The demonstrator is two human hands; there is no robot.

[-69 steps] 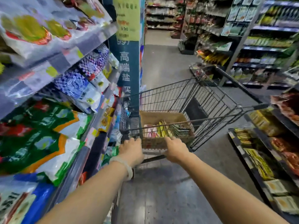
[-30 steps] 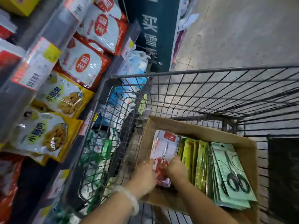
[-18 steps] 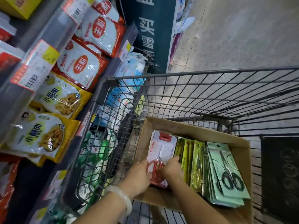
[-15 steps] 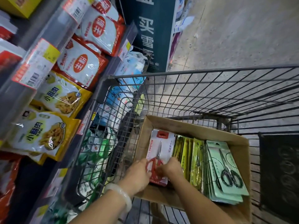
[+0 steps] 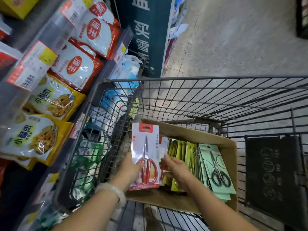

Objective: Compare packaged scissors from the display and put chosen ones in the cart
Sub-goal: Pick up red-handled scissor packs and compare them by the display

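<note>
Here the left hand pinches the white-carded pack of red-handled scissors upright, just above the brown cardboard box in the wire cart. The right hand, fingers relaxed, rests among the box's packs. One-sided, that pinch could let the card tip back into the box.

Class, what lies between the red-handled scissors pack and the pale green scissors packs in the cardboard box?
Head view: upright yellow packs and the right hand.
</note>
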